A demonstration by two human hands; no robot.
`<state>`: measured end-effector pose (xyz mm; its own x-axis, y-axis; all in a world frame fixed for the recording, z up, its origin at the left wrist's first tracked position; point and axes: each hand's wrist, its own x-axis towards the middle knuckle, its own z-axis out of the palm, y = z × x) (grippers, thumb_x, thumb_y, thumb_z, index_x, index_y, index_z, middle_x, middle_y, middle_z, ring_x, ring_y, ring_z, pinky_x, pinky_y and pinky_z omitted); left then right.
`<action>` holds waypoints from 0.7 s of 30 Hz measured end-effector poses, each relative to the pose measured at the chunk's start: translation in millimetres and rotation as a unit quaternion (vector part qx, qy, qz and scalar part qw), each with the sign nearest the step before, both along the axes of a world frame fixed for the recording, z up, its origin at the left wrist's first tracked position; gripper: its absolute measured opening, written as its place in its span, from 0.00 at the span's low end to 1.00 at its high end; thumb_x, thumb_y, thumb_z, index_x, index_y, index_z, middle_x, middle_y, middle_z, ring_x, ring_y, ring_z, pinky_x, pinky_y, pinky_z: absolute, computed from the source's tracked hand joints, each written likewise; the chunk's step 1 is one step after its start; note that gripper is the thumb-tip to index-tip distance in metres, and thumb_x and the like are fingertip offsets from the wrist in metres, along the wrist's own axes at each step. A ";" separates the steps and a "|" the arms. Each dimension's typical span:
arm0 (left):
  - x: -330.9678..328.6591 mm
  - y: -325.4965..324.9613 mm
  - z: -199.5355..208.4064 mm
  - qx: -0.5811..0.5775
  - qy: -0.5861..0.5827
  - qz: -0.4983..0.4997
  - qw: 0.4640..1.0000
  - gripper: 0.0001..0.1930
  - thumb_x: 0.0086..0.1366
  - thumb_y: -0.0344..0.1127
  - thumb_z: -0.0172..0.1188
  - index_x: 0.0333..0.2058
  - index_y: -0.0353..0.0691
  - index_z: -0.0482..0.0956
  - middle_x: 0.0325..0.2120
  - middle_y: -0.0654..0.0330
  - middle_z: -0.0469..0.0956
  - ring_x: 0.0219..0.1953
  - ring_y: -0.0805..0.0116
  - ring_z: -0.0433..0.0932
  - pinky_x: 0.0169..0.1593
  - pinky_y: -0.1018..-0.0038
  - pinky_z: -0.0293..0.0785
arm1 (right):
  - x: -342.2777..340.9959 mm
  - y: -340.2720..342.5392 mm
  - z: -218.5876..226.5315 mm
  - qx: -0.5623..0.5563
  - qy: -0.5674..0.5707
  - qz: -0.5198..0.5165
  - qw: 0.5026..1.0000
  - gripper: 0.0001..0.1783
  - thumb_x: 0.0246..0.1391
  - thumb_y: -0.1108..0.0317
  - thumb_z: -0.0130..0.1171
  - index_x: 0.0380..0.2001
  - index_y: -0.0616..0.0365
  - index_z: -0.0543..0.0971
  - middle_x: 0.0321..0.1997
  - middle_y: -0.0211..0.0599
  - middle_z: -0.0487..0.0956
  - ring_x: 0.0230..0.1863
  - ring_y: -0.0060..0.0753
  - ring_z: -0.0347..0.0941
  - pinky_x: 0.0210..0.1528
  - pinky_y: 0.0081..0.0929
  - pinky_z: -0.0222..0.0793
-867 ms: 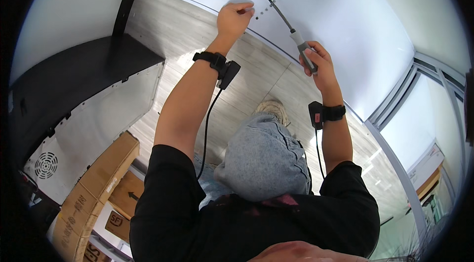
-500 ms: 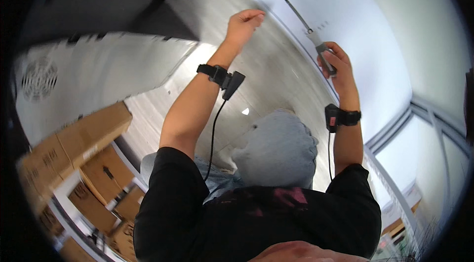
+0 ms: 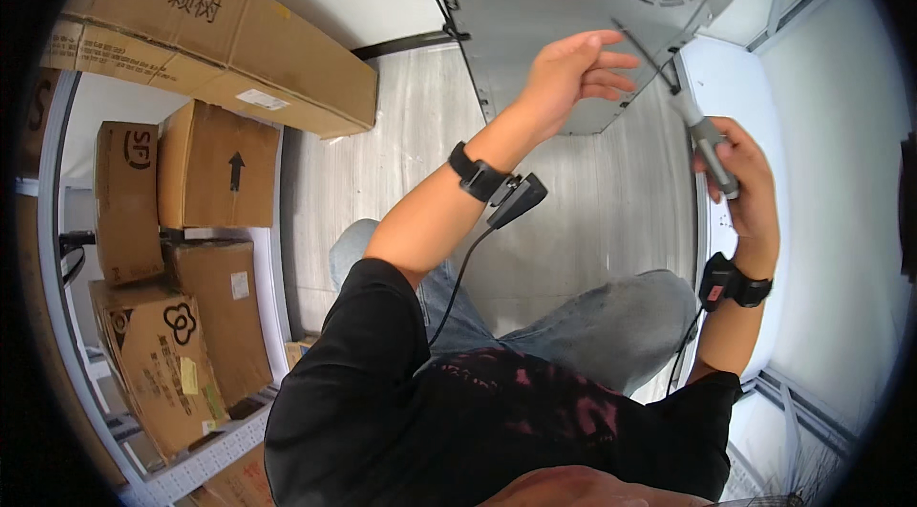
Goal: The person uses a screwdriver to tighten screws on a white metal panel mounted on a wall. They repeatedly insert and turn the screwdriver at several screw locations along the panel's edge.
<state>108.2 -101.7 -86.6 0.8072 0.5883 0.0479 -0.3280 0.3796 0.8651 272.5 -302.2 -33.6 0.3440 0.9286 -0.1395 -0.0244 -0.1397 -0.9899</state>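
A long-shafted screwdriver point(image 3: 709, 146) with a grey handle is gripped in my right hand point(image 3: 750, 168), its thin tip angled up and to the left. Fingers apart and nothing in them, my left hand point(image 3: 578, 79) reaches toward a grey metal case point(image 3: 535, 5) with a round slotted vent. In the picture the hand overlaps the case's front part; whether it touches cannot be told. The screwdriver's shaft also crosses in front of the case's right edge. Each wrist wears a black strap with a small cabled device.
On the left, a shelf rack point(image 3: 205, 457) holds several cardboard boxes point(image 3: 218, 168). A long carton point(image 3: 287, 58) juts out above them. White panels point(image 3: 821, 172) stand on the right. My bent legs point(image 3: 602, 321) are over the grey wood-look floor point(image 3: 401, 153).
My view has swung left, so the metal case is now straight ahead and more of the boxes show. My left hand's curled fingers have spread; the screwdriver stays in my right hand.
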 end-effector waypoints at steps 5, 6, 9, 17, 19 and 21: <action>-57.3 25.3 18.1 -0.041 -0.002 0.043 0.998 0.18 0.71 0.39 0.42 0.51 0.32 0.68 0.38 0.51 0.78 0.35 0.63 0.80 0.37 0.74 0.76 | -81.6 26.9 12.7 -0.023 0.028 0.024 0.999 0.19 0.58 0.64 0.51 0.50 0.60 0.71 0.31 0.36 0.79 0.21 0.19 0.69 0.19 0.16 0.60; -64.4 29.8 23.4 -0.047 -0.003 0.046 0.998 0.16 0.71 0.39 0.43 0.49 0.33 0.70 0.34 0.54 0.79 0.31 0.67 0.79 0.35 0.75 0.76 | -95.5 32.1 10.9 -0.027 0.039 0.028 0.998 0.19 0.59 0.65 0.49 0.52 0.59 0.70 0.32 0.38 0.80 0.19 0.20 0.69 0.19 0.16 0.60; -86.1 51.8 11.4 -0.051 0.006 0.024 0.998 0.16 0.71 0.39 0.44 0.49 0.34 0.70 0.32 0.55 0.79 0.25 0.72 0.76 0.32 0.77 0.75 | -145.4 45.9 14.7 -0.029 0.092 -0.012 0.995 0.20 0.60 0.65 0.46 0.55 0.56 0.67 0.32 0.39 0.79 0.15 0.21 0.68 0.17 0.17 0.59; -102.8 82.6 15.5 -0.081 -0.019 0.010 0.997 0.17 0.71 0.41 0.44 0.50 0.36 0.71 0.25 0.59 0.78 0.22 0.76 0.74 0.28 0.79 0.72 | -213.5 77.9 -6.9 0.043 0.207 -0.098 0.972 0.21 0.61 0.61 0.43 0.56 0.54 0.65 0.30 0.38 0.78 0.12 0.18 0.63 0.12 0.16 0.51; -103.6 85.8 16.2 -0.071 -0.003 0.014 0.997 0.17 0.71 0.40 0.44 0.50 0.35 0.72 0.24 0.62 0.76 0.24 0.77 0.74 0.29 0.80 0.71 | -221.5 82.8 -9.3 0.054 0.223 -0.109 0.967 0.21 0.61 0.60 0.43 0.56 0.54 0.65 0.30 0.38 0.78 0.12 0.18 0.63 0.12 0.16 0.51; -101.9 87.6 13.7 -0.074 -0.002 0.023 0.997 0.17 0.71 0.39 0.44 0.50 0.35 0.71 0.23 0.64 0.75 0.25 0.77 0.74 0.30 0.81 0.71 | -225.4 85.9 -9.0 0.055 0.230 -0.115 0.965 0.21 0.62 0.60 0.43 0.56 0.55 0.65 0.30 0.39 0.78 0.12 0.18 0.63 0.12 0.16 0.51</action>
